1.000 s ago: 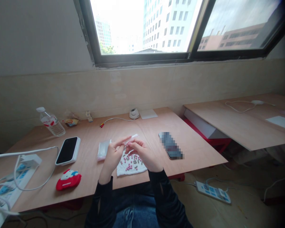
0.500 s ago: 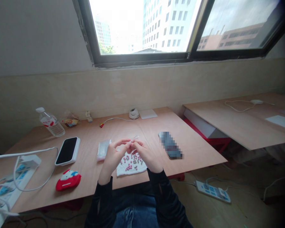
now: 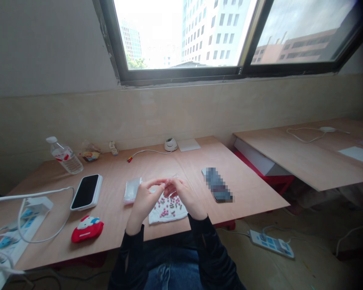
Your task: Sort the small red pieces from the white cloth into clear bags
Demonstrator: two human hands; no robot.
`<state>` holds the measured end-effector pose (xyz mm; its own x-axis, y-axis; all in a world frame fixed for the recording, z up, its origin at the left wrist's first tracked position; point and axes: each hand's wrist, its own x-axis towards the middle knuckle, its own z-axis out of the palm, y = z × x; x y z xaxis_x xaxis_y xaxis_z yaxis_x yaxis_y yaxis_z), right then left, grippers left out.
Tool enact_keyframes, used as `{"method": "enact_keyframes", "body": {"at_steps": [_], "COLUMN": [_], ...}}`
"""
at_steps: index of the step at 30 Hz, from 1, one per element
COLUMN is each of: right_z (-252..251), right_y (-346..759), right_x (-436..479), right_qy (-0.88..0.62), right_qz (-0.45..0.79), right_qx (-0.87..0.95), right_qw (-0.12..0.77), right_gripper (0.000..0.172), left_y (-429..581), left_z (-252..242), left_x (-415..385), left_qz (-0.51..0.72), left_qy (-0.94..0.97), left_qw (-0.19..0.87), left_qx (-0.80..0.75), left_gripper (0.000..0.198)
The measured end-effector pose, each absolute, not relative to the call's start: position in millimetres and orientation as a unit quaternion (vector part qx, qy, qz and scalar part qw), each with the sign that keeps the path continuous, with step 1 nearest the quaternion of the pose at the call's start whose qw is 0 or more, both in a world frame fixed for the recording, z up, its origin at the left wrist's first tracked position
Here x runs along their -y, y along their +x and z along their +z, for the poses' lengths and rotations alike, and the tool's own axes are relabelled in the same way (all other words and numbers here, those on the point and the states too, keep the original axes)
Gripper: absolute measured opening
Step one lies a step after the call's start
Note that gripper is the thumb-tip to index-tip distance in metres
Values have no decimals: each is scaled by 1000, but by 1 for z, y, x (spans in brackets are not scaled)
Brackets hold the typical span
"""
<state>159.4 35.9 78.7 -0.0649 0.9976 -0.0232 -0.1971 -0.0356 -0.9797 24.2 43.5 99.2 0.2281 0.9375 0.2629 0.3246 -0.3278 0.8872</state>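
Note:
My left hand (image 3: 145,198) and my right hand (image 3: 184,195) meet above a white cloth (image 3: 167,209) strewn with several pink and dark capsules (image 3: 168,206). Both hands pinch a small clear plastic bag (image 3: 170,180) between thumb and fingertips; only its top edge shows past my fingers. A pile of further clear bags (image 3: 131,189) lies just left of my left hand on the wooden table (image 3: 115,225).
A phone (image 3: 86,191) and a red cartoon pouch (image 3: 87,228) lie to the left, with a power strip and cables (image 3: 21,217) at the table's left edge. A water bottle (image 3: 63,155) stands at the back. Another phone (image 3: 218,185) lies to the right.
The small bag stuck out to the right above my hands; now my fingers have drawn together over it and only a sliver shows.

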Motion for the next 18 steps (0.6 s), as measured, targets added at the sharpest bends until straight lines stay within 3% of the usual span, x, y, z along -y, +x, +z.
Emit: {"method": "enact_keyframes", "body": {"at_steps": [18], "right_z": [71], "right_y": [160], "right_x": [-39], "right_qy": [-423], "right_qz": [542], "right_qx": [527], "right_qw": [500], "right_gripper": [29], "left_y": [22], "left_z": [97], "left_x": [-45], "left_qz": [409], "left_qy": [705], "left_qw": [361], "left_qx": [-453], "left_gripper": [20]}}
